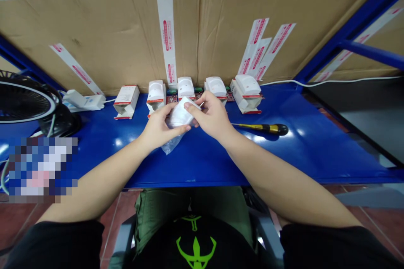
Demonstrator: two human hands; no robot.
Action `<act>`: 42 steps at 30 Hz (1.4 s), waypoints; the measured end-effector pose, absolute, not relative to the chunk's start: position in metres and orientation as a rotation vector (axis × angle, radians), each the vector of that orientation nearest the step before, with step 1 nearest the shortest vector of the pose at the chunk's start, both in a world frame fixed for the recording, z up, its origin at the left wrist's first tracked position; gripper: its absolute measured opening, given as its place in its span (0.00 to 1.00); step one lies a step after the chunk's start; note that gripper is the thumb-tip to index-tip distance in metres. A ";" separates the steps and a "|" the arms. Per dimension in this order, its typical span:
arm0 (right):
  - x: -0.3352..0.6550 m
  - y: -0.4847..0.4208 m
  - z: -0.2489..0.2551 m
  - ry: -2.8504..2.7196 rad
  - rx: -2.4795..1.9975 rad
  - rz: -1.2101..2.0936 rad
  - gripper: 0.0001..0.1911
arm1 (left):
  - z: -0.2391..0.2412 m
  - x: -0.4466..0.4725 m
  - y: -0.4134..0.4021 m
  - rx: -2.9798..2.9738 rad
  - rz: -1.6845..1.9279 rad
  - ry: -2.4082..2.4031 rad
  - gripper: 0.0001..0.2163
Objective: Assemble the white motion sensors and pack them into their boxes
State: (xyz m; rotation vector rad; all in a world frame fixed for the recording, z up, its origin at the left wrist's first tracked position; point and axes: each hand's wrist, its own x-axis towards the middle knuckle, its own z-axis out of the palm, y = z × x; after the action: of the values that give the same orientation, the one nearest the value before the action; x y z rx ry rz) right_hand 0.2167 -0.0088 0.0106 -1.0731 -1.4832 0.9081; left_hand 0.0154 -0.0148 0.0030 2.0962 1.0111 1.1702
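Note:
A white plastic sensor unit (181,113), rounded like the others on the table, is between my two hands above the blue tabletop. My left hand (159,128) wraps its left side, thumb along the lower edge. From the right, my right hand (214,115) pinches its upper right corner with thumb and fingers. A clear plastic bag (172,144) hangs below the unit, under my left hand; how far it covers the unit I cannot tell. Just behind my hands, white sensor units (185,87) rest on small open red-and-white boxes (156,105).
A screwdriver (261,128) with a yellow and black handle lies to the right. Another small box (126,98) stands at the left, beside a white power strip (83,101) and a black fan (28,101). Red circuit boards (230,96) lie behind the boxes, against the cardboard wall (217,21).

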 end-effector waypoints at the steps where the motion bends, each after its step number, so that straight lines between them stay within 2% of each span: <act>1: 0.217 -0.009 0.012 -1.490 -1.074 0.962 0.22 | 0.003 0.015 -0.015 2.111 1.182 1.031 0.33; 3: 0.217 -0.010 0.014 -1.544 -1.063 1.019 0.19 | 0.002 0.015 -0.015 2.122 1.203 1.049 0.34; 7: 0.219 -0.009 0.015 -1.725 -1.000 0.914 0.21 | 0.002 0.014 -0.016 2.137 1.152 0.990 0.37; 10: 0.222 -0.005 0.015 -1.805 -0.941 1.001 0.19 | 0.002 0.014 -0.015 2.157 1.104 0.915 0.29; 12: 0.226 -0.003 0.016 -1.815 -0.892 1.195 0.12 | 0.002 0.014 -0.015 2.133 1.094 0.909 0.23; 14: 0.229 -0.002 0.017 -1.765 -0.867 1.422 0.07 | 0.001 0.014 -0.014 2.084 1.093 0.926 0.21; 19: 0.233 -0.001 0.014 -1.689 -0.883 1.717 0.20 | 0.000 0.014 -0.013 1.924 1.084 0.977 0.24; 24: 0.232 0.000 0.012 -1.741 -0.929 1.596 0.10 | -0.001 0.014 -0.010 1.691 1.087 0.983 0.25; 35: 0.228 0.001 0.013 -1.662 -0.764 1.476 0.07 | 0.010 0.003 -0.011 1.600 0.901 0.835 0.19; 39: 0.229 0.003 0.011 -1.643 -0.725 1.331 0.07 | 0.015 -0.006 -0.007 1.558 0.933 0.784 0.22; 42: 0.228 0.002 0.011 -1.675 -0.689 1.291 0.06 | 0.020 -0.009 -0.005 1.588 1.014 0.793 0.16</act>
State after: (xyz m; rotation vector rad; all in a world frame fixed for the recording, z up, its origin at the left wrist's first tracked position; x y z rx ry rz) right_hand 0.2282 0.0018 0.0110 -0.6888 -1.6749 1.2908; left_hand -0.0090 -0.0052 0.0200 1.5875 0.7933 1.0143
